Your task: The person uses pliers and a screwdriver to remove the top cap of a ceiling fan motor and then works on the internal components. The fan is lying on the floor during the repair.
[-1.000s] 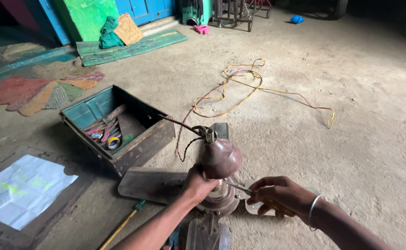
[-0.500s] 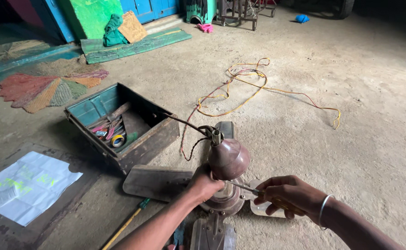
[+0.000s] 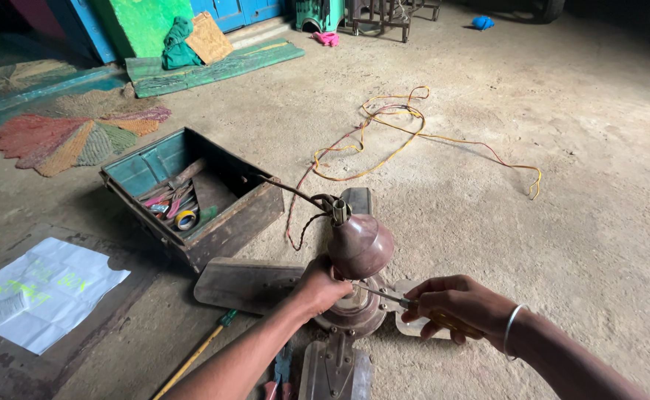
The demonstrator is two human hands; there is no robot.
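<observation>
below, left hand [image 3: 323, 285] grips the ceiling fan [image 3: 358, 285] motor housing; right hand [image 3: 454, 305] grasps a screwdriver [image 3: 384, 295]. likely heavy, rigid metal: hold by the hub, not the blades.

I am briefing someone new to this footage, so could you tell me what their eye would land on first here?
Most striking is the brown ceiling fan lying on the concrete floor at bottom centre: the left hand steadies its motor housing while the right hand works a screwdriver into it. Left of it stands an open toolbox, and tangled wires trail across the floor beyond.
</observation>
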